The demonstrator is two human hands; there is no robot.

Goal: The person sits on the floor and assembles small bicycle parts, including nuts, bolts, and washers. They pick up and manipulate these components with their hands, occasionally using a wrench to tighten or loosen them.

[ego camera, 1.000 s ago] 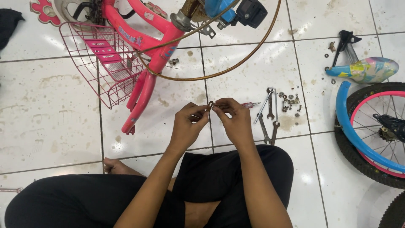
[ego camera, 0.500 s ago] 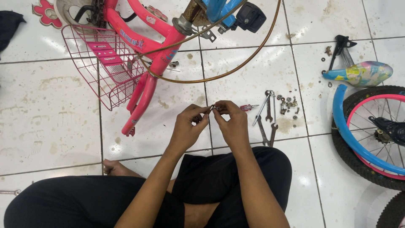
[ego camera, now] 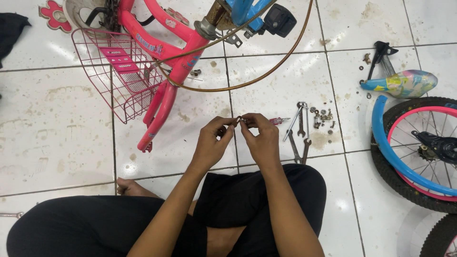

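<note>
White floor tiles (ego camera: 57, 123), stained, carry a stripped pink bicycle frame (ego camera: 166, 76) with its wire basket (ego camera: 119, 76). The person sits cross-legged; left hand (ego camera: 212, 143) and right hand (ego camera: 259, 140) meet above the floor, fingers of both pinching a small metal part (ego camera: 239, 120), too small to identify. Spanners (ego camera: 299, 131) and loose nuts (ego camera: 322, 119) lie just right. I'd judge it best to keep the part level and turn it slowly, over the lap, lest it drop.

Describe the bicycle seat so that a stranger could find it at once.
Look to the blue-rimmed wheel at the right edge of the tiled floor. Just above it lies the seat on its side. Unlike the grey wrenches nearby, it is pastel multicoloured with a black post.
</note>
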